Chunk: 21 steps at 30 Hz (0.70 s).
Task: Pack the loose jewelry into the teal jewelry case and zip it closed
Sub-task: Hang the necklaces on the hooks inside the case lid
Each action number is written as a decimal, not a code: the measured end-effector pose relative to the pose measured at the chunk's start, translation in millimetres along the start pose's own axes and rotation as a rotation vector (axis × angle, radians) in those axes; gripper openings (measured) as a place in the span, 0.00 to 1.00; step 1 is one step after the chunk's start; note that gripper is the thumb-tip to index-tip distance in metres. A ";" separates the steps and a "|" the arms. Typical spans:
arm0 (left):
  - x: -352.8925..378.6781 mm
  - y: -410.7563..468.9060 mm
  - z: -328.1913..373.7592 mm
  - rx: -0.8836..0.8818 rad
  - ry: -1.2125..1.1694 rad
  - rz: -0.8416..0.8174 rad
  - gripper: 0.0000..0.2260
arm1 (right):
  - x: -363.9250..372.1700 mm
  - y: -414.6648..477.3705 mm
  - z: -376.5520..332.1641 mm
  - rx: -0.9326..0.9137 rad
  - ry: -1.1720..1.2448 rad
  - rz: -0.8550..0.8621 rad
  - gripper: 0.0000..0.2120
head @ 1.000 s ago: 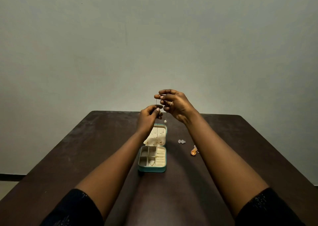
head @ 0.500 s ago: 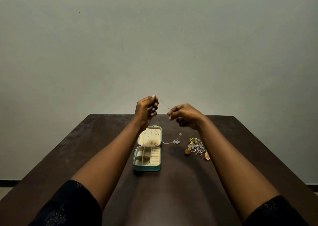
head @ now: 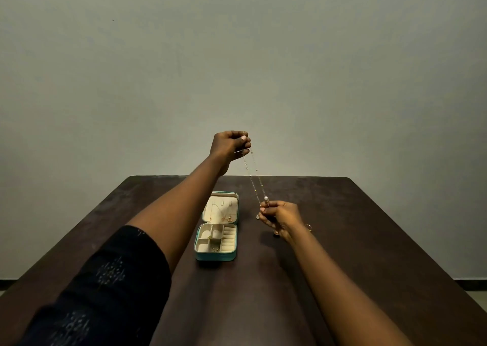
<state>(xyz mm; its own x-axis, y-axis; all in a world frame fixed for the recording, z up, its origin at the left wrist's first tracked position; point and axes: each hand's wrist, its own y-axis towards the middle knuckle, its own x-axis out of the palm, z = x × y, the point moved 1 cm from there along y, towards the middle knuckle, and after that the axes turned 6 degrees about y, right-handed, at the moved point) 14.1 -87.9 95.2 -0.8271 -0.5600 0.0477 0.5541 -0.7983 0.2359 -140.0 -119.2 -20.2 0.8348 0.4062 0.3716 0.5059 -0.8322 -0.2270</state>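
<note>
The teal jewelry case (head: 214, 255) lies open on the dark table, its cream lid flat behind the tray and a few small gold pieces inside. A thin gold necklace (head: 253, 177) with a pearl is stretched in the air to the right of the case. My left hand (head: 229, 145) is raised high and pinches the chain's upper end. My right hand (head: 280, 218) is low over the table and pinches the lower end just under the pearl. Most of the loose jewelry pile is hidden behind my right hand; only a gold ring (head: 308, 227) peeks out.
The dark brown table (head: 369, 240) ends at a plain grey wall at its far edge. Both forearms stretch across the table on either side of the case.
My left hand has risen well above the table and my right hand has dropped toward the table, pulling the necklace taut between them. The jewelry pile is now covered by my right hand.
</note>
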 end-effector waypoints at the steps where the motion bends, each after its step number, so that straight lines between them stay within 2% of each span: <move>1: 0.5 4.3 -4.3 -0.014 0.057 0.019 0.05 | -0.7 -2.2 5.6 -0.033 0.011 0.011 0.12; 6: 6.2 23.3 -30.4 0.023 0.481 0.036 0.09 | -7.1 -3.9 31.4 -0.162 -0.188 0.117 0.22; 12: 9.3 41.4 -62.8 0.126 0.912 -0.051 0.15 | -16.0 0.9 51.7 -0.111 -0.241 0.260 0.15; 16: 9.4 48.3 -84.3 0.195 1.120 -0.126 0.14 | -18.5 0.8 59.5 -0.079 -0.231 0.289 0.12; 21: 7.4 58.2 -108.3 0.186 1.312 -0.265 0.14 | -14.7 -2.5 65.1 -0.094 -0.275 0.325 0.10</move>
<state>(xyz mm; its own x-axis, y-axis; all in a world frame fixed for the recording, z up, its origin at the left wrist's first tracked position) 50.4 -162.4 4.2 -0.1490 -0.2757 -0.9496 0.2860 -0.9313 0.2255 -139.4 -98.5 -83.7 0.9806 0.1924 0.0376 0.1960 -0.9589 -0.2049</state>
